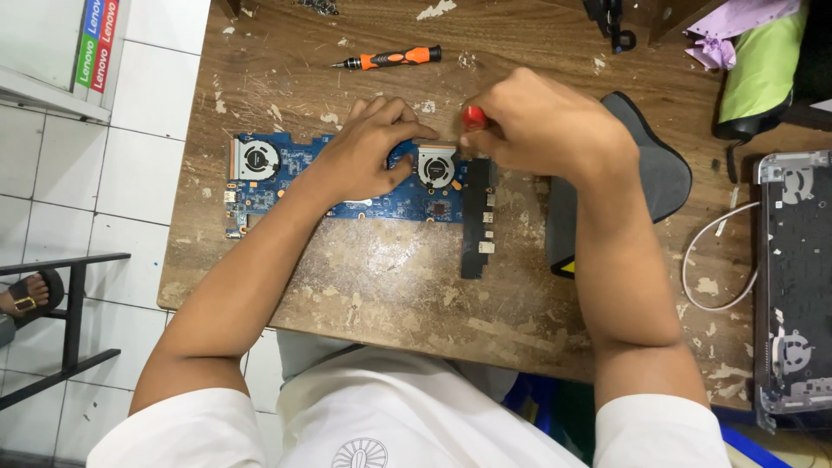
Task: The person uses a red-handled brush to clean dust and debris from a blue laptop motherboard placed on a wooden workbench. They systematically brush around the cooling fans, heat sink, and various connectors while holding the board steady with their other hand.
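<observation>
A blue laptop circuit board (286, 173) with two round fans lies on the worn wooden table (390, 277). One fan (257, 159) sits at its left end, the other fan (436, 165) near its right end. My left hand (368, 147) rests on the board's middle, fingers curled against the right fan's edge. My right hand (546, 121) is closed around a red-handled screwdriver (473, 116), held just above and right of that fan. The tool's tip is hidden by my fingers.
An orange and black screwdriver (390, 59) lies at the table's far side. A dark grey curved cover (663, 173) sits to the right, with a white cable (706, 260) and an opened laptop chassis (793, 277) beyond. A green and purple bundle (758, 52) occupies the far right corner.
</observation>
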